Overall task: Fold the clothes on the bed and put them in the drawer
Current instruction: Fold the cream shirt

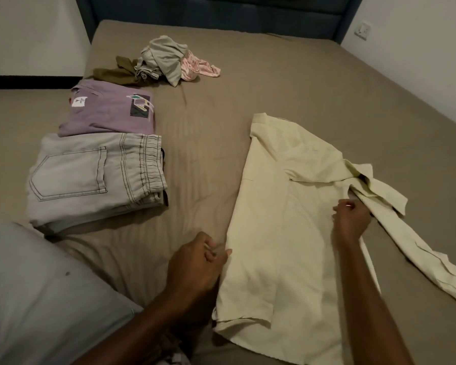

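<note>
The pale yellow shirt (282, 233) lies spread on the bed (274, 83). The left hand (195, 262) pinches its left edge in a curled grip; the right hand (350, 219) grips the fabric where a sleeve folds out to the right. Left of the shirt lie folded grey jeans (90, 177) and a folded purple shirt (108, 111); beyond them, a crumpled pile (163, 61).
</note>
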The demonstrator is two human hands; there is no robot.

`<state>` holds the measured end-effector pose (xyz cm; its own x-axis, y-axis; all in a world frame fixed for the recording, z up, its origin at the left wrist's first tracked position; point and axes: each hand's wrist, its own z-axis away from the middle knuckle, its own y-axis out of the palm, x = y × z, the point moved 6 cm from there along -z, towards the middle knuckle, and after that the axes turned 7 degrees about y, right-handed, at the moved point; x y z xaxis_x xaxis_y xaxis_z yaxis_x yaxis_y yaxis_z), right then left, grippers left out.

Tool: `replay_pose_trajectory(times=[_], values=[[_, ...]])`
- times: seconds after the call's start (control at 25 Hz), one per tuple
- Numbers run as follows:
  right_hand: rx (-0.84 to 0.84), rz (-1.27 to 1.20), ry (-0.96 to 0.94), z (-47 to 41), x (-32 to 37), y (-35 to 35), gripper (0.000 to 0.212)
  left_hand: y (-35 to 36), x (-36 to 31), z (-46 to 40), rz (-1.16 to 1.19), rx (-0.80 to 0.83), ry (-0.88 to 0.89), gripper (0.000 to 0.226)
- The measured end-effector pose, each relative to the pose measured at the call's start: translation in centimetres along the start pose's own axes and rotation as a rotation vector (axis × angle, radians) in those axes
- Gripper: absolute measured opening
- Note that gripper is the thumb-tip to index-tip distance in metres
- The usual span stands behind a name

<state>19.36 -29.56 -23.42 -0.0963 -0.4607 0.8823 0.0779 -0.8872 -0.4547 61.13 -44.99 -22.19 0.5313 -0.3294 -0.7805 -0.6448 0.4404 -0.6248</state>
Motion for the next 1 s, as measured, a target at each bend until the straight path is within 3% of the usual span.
replay_pose_trajectory(times=[0.08,0.12,0.2,0.32,0.4,0.48,0.56,0.76,0.84,1.0], values=[[0.140,0.039,-0.042,8.8,0.6,0.9,0.015,1.2,2.2,0.7,0.336,0.168,-0.174,0.043],[0.210,0.081,-0.058,12.2,0.5,1.3,0.024,2.0,2.7,1.1,0.416,0.246,-0.214,0.048],[0.305,0.263,-0.084,16.5,0.5,1.8,0.043,3.2,3.0,1.9,0.378,0.391,-0.160,0.054],[0.499,0.352,0.014,20.1,-0.4,2.1,0.041,4.5,2.8,3.7,0.467,0.632,-0.115,0.041],[0.610,0.293,0.069,21.3,-0.5,1.6,0.034,4.3,2.3,4.8,0.562,0.709,-0.105,0.030],[0.694,0.074,0.120,22.5,0.0,0.5,0.019,3.7,1.7,5.3,0.642,0.721,-0.119,0.030],[0.684,-0.057,0.157,23.2,-0.7,-0.3,0.008,2.7,1.8,5.5,0.624,0.712,-0.176,0.036],[0.538,0.057,0.077,24.1,-4.2,-1.1,0.015,2.6,4.1,7.4,0.360,0.881,-0.414,0.053],[0.463,0.160,-0.035,23.7,-3.9,-1.0,0.008,3.0,4.3,7.8,0.370,0.913,-0.420,0.058],[0.377,0.319,-0.157,22.3,-2.8,-0.2,0.018,2.8,4.6,7.9,0.267,0.990,-0.342,0.069]])
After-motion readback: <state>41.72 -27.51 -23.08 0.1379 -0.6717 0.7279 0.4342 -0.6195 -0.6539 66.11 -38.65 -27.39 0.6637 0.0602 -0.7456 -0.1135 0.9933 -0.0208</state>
